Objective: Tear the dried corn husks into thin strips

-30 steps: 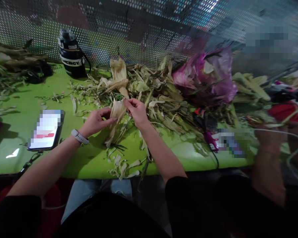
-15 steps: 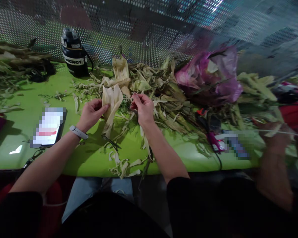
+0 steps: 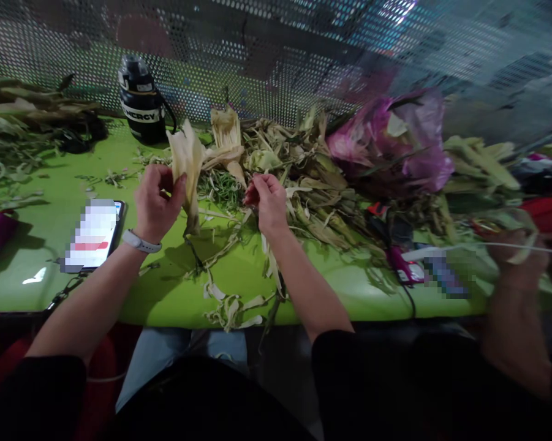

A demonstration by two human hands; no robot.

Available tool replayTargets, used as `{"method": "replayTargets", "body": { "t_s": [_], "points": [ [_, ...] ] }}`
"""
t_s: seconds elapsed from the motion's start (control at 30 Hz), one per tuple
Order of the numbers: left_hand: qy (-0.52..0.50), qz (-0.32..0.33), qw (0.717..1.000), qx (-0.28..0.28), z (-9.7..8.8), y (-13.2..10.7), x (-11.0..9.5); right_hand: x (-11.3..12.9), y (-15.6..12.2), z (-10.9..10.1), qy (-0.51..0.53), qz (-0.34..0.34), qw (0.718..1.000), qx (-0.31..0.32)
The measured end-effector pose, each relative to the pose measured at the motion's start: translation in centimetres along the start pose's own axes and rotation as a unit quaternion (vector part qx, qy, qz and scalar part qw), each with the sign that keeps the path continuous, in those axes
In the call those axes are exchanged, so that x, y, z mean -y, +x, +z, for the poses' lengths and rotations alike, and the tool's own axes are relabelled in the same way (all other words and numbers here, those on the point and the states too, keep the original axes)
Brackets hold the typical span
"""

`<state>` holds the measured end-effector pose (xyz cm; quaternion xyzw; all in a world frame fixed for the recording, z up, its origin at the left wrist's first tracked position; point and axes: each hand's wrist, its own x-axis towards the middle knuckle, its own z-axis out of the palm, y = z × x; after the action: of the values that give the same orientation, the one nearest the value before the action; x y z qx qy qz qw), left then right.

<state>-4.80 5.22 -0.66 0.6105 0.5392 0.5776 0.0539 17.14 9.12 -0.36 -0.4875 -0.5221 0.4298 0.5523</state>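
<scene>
Green tabletop point(image 3: 170, 303), pale husk point(image 3: 188, 153) in left grip point(image 3: 155, 203), flaring above, tapering below.

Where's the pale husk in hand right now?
In the head view, left of centre: the pale husk is pinched roughly upright in the left hand, over the green table, in front of the black bottle and to its right.

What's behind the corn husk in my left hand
Past the right edge of the corn husk, green shreds lie on the tabletop, with another pale husk farther back; whatever it covers directly can't be seen.
</scene>
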Motion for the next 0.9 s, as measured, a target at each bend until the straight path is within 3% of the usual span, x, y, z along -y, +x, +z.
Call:
{"method": "replayTargets", "body": {
  "t_s": [0.2, 0.27, 0.33, 0.43, 0.47, 0.57, 0.63, 0.73, 0.77, 0.83, 0.87, 0.9],
  "points": [
    [0.022, 0.09, 0.989, 0.112, 0.6, -1.7, -1.0, 0.6, -1.2, 0.2, -0.001, 0.002, 0.985, 0.173],
    [0.015, 0.115, 0.984, 0.133, 0.9, -2.2, -1.2, 0.5, -1.5, 0.4, -0.012, 0.007, 0.986, 0.166],
    [-0.006, 0.11, 0.986, 0.126, 1.0, -2.1, -1.0, 0.3, -1.4, 0.5, -0.024, 0.001, 0.993, 0.119],
    [-0.066, 0.019, 0.996, 0.049, 1.0, -0.6, 0.4, -0.1, -0.5, 0.2, -0.025, 0.0, 0.998, 0.049],
    [-0.099, -0.021, 0.995, -0.002, 0.9, 0.2, 1.2, -0.3, 0.0, 0.0, -0.012, 0.004, 1.0, 0.027],
    [-0.201, -0.144, 0.96, -0.133, 0.1, 3.1, 4.1, -0.7, 1.8, -1.4, 0.069, 0.029, 0.996, -0.05],
    [-0.223, -0.231, 0.931, -0.172, -0.5, 4.6, 5.7, -0.7, 3.0, -2.7, 0.149, 0.05, 0.981, -0.114],
    [-0.215, -0.237, 0.926, -0.2, -0.9, 5.4, 7.0, -0.2, 3.7, -4.4, 0.176, 0.005, 0.97, -0.17],
    [-0.208, -0.213, 0.935, -0.194, -0.8, 5.2, 7.0, 0.0, 3.6, -4.7, 0.135, -0.005, 0.981, -0.138],
    [-0.188, -0.148, 0.958, -0.157, -0.4, 4.4, 6.3, 0.4, 2.9, -4.9, 0.005, 0.016, 1.0, 0.017],
    [-0.175, -0.12, 0.969, -0.129, -0.1, 3.9, 5.7, 0.7, 2.4, -4.7, -0.064, 0.037, 0.991, 0.11],
    [-0.163, -0.091, 0.977, -0.101, 0.2, 3.2, 4.9, 0.9, 1.8, -4.5, -0.117, 0.036, 0.981, 0.153]
  ]
}}
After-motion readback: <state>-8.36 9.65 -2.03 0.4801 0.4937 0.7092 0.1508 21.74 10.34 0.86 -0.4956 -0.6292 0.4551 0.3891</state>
